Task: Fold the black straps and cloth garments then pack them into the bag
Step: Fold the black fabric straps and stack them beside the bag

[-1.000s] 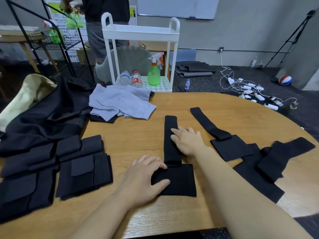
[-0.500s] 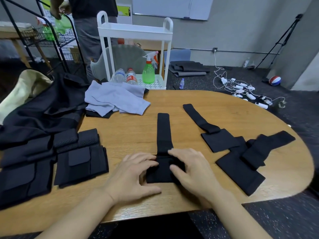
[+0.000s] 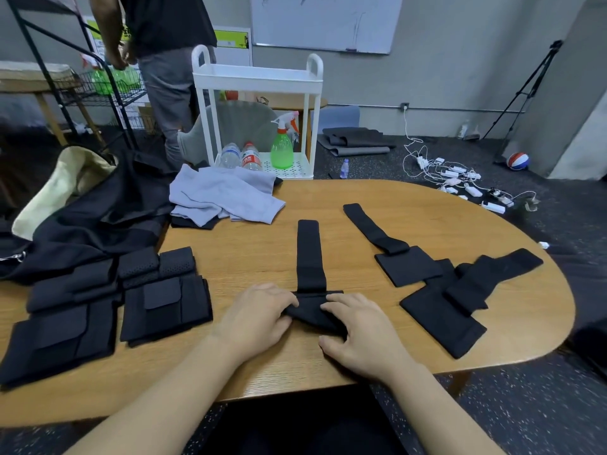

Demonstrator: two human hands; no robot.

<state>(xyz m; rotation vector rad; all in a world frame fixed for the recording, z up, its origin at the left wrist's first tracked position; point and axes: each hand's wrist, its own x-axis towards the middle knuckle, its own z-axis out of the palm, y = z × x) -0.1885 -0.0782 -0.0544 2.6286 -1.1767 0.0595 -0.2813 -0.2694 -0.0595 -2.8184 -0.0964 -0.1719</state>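
A black strap with a wide pad at its near end lies lengthwise in the middle of the wooden table. My left hand and my right hand both grip that pad, which is bunched and folded up between them. Two more black straps lie spread out to the right. Folded black straps are stacked at the left. A grey cloth garment lies rumpled at the table's far side. A black bag with a cream lining sits at far left.
A white cart with bottles and a green spray bottle stands behind the table. A person stands by a black wire rack at back left. Cables and chargers lie on the floor at right, near a tripod.
My right hand came back from the strap's narrow part to the pad. Both hands have rolled the pad's near edge up and forward, so the pad is now a folded bunch.
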